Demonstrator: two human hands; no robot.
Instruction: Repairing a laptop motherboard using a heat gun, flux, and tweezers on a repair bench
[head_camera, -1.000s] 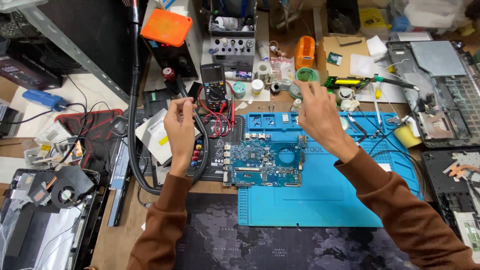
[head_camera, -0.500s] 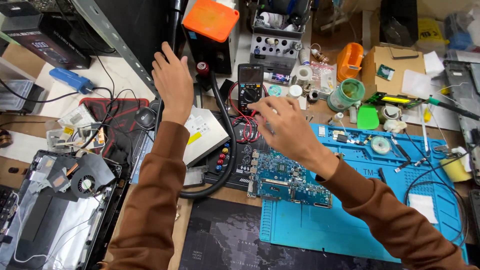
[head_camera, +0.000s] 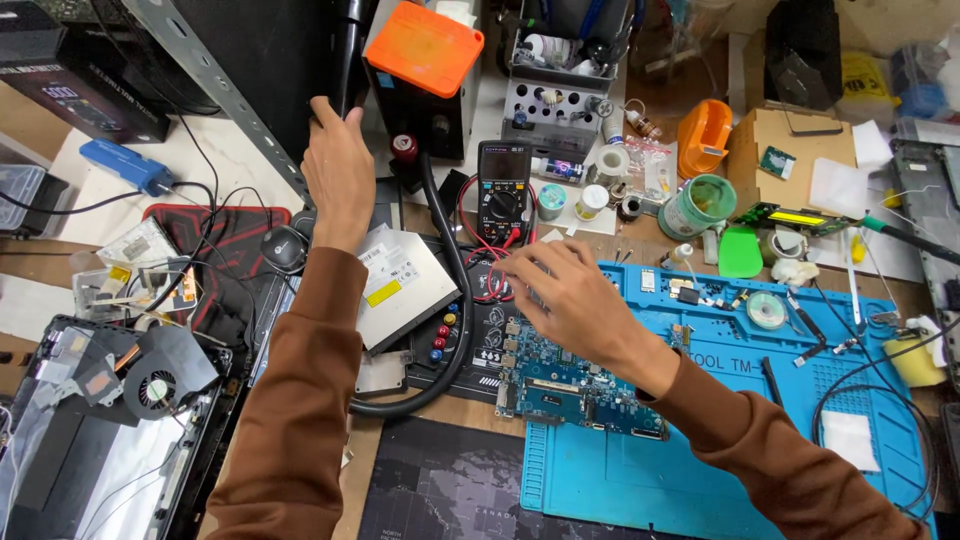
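Since a second ago my left hand (head_camera: 340, 180) has travelled a long way: it was down by the thick black hose (head_camera: 447, 300) near the circuit board (head_camera: 570, 385), and now it is up at the back of the desk (head_camera: 440, 425), fingers closed around the black handle (head_camera: 348, 50) that stands just left of the orange-topped station (head_camera: 425, 70). I judge it a grasp, though the palm side is hidden from me. The hose runs from that station down and around the optical drive (head_camera: 400, 285), so the handle and hose look to belong together.

My right hand (head_camera: 565, 295) has come in from the far edge of the blue mat (head_camera: 700, 470). It now rests spread and empty over the top-left corner of the board, fingertips touching down near the red leads of the multimeter (head_camera: 503, 185), gripping nothing.

The board itself has not shifted: it lies flat, half on the mat's left edge, half on the dark panel (head_camera: 470, 340) beside it. As I read it, one hand is fetching the tool while the other steadies the board.
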